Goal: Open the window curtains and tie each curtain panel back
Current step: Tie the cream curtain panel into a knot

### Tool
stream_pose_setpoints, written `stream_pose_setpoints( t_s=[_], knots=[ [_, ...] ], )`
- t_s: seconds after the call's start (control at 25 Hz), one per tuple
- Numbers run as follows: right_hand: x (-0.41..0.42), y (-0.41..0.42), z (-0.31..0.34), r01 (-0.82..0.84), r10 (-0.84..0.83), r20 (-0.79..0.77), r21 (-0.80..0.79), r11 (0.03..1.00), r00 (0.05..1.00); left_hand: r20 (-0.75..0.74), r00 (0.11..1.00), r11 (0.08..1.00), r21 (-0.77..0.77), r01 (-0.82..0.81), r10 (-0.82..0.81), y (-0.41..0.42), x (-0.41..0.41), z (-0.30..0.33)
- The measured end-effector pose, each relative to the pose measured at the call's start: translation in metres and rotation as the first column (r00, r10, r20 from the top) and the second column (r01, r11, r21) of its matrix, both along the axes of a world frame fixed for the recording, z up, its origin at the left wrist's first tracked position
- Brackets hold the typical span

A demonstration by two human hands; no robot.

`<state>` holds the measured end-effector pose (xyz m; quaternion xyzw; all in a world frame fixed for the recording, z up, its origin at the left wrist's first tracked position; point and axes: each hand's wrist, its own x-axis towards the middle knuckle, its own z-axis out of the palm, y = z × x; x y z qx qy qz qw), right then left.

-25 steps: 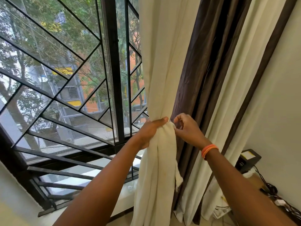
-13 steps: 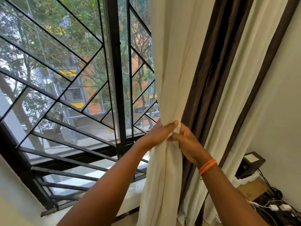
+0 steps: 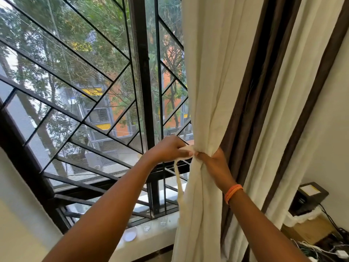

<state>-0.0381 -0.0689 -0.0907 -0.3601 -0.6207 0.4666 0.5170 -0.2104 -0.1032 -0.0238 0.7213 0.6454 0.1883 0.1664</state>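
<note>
- The cream curtain panel (image 3: pixel 211 95) hung at the right side of the window (image 3: pixel 79 87), gathered into a narrow waist at mid-height and drawn clear of most of the glass.
- The left hand (image 3: pixel 170 149) was held just left of that waist, fingers curled round the end of a cream tie strip (image 3: pixel 178 184), which trailed downward from the hand alongside the panel's left edge.
- The right hand (image 3: pixel 212 163) gripped the gathered panel at the waist, fingers wrapped round the bunched cloth; an orange wristband (image 3: pixel 232 192) sat on that wrist.
- The two hands were close together, their fingertips nearly meeting at the panel's left edge; whether they actually touched could not be told.
- A dark brown curtain (image 3: pixel 262 95) hung directly right of the cream panel, with a second cream panel (image 3: pixel 294 103) beyond it and another brown strip near the wall.
- Black metal grille bars (image 3: pixel 145 76) crossed the window, with trees and an orange building visible outside.
- On the window sill (image 3: pixel 151 235) lay a small white round lid (image 3: pixel 130 235).
- At the lower right stood a dark box (image 3: pixel 309 197) with cables (image 3: pixel 332 225) trailing from it.
</note>
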Motion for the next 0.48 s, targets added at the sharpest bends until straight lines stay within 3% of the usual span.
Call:
stream_pose_setpoints(
  t_s=[0.08, 0.16, 0.28, 0.4, 0.48],
  knots=[
    [-0.006, 0.003, -0.002, 0.053, -0.071, 0.152, 0.12, 0.991, 0.986, 0.063, 0.998, 0.997, 0.07, -0.023, 0.018, -0.011, 0.006, -0.004],
    [-0.017, 0.001, -0.005, 0.062, -0.13, 0.254, 0.258, 0.964, 0.959, -0.005, 0.998, 0.979, 0.194, -0.061, 0.063, -0.015, 0.023, -0.009],
    [-0.034, -0.004, -0.017, 0.05, -0.127, 0.252, 0.291, 0.955, 0.959, 0.058, 0.971, 0.921, 0.308, -0.24, 0.234, -0.013, 0.043, -0.012],
    [-0.036, -0.005, -0.03, -0.078, -0.03, 0.347, 0.293, 0.953, 0.937, 0.244, 0.889, 0.9, 0.108, -0.422, 0.387, -0.009, 0.045, -0.011],
    [-0.032, -0.006, -0.03, -0.146, 0.036, 0.338, 0.307, 0.941, 0.94, 0.49, 0.749, 0.886, -0.121, -0.448, 0.446, -0.009, 0.044, -0.004]
  ],
)
